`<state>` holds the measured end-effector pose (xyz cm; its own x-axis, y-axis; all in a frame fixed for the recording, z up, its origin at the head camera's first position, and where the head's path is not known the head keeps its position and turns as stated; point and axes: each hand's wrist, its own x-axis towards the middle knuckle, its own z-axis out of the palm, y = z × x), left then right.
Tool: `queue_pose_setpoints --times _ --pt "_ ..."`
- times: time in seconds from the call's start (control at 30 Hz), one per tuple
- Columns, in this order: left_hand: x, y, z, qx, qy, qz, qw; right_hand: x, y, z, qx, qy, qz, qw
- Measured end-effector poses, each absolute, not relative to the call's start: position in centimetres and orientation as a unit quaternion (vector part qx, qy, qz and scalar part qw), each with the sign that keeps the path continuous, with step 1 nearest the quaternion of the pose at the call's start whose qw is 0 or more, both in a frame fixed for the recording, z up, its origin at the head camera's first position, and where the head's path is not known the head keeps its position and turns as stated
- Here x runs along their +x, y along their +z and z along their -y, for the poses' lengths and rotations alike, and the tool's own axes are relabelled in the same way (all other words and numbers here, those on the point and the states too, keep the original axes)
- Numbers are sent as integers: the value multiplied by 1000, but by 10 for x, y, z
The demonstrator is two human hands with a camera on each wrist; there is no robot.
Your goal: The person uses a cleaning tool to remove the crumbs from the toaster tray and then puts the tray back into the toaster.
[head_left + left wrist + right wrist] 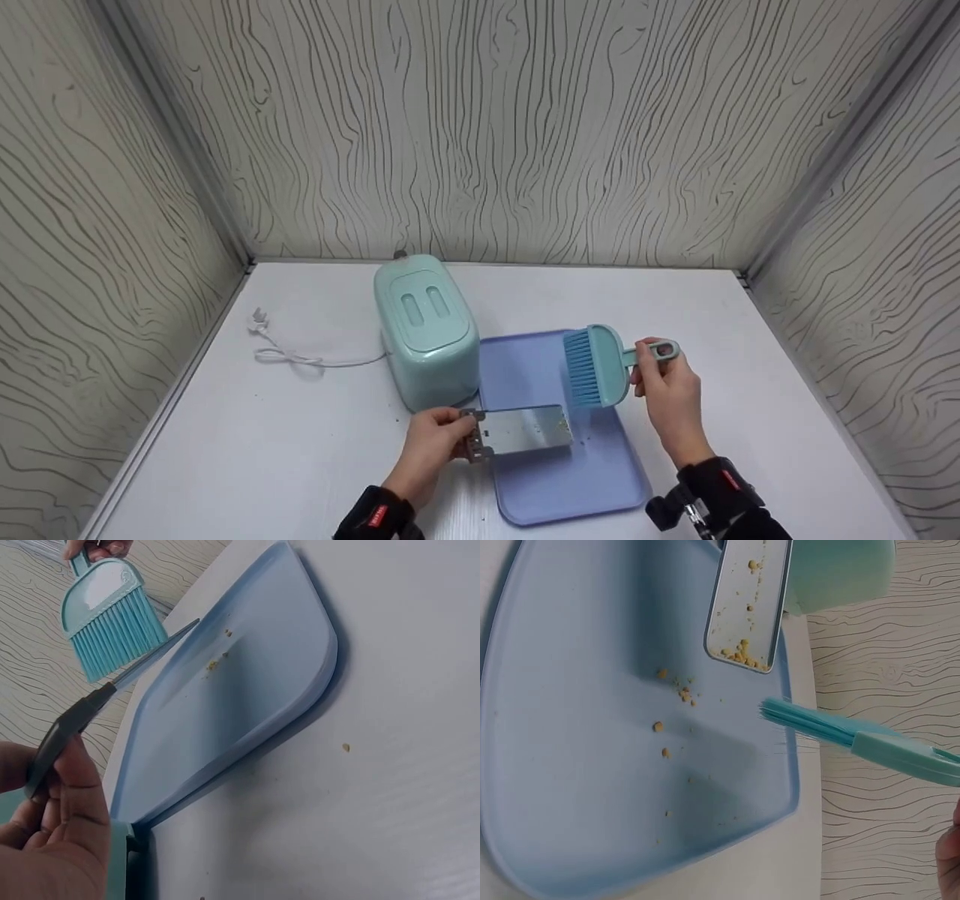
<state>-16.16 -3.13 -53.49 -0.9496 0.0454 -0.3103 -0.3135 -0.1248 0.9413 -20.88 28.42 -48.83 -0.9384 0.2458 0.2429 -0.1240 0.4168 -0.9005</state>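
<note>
My left hand (pixel 433 448) pinches the dark end of a metal crumb tray (pixel 526 430), which is held above a blue serving tray (pixel 574 487). Crumbs (pixel 742 654) gather at the crumb tray's far end in the right wrist view, with a few more along its length. My right hand (pixel 670 401) grips the handle of a turquoise brush (pixel 609 366). The bristles (pixel 802 718) hang over the serving tray, just apart from the crumb tray's end. Loose crumbs (pixel 213 665) lie on the serving tray below.
A mint-green toaster (pixel 431 330) stands left of the serving tray, its top showing two slots. From it a white cord with a plug (pixel 258 322) runs left over the white table (pixel 315 442). One crumb (pixel 346 748) lies on the table. Patterned walls (pixel 480 135) enclose the table's back and sides.
</note>
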Motion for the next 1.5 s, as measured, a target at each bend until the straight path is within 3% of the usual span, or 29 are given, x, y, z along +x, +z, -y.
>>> queue_pose_setpoints --times 0.27,0.67,1.5 --pt "-163 -533 30 -106 740 -653 122 -205 -475 -268 -22 597 784 165" --pt "-165 -535 26 -110 733 -660 123 -191 -464 -232 -1 673 734 96" --pt "-165 -533 28 -110 732 -660 131 -186 -485 -209 -7 674 738 38"
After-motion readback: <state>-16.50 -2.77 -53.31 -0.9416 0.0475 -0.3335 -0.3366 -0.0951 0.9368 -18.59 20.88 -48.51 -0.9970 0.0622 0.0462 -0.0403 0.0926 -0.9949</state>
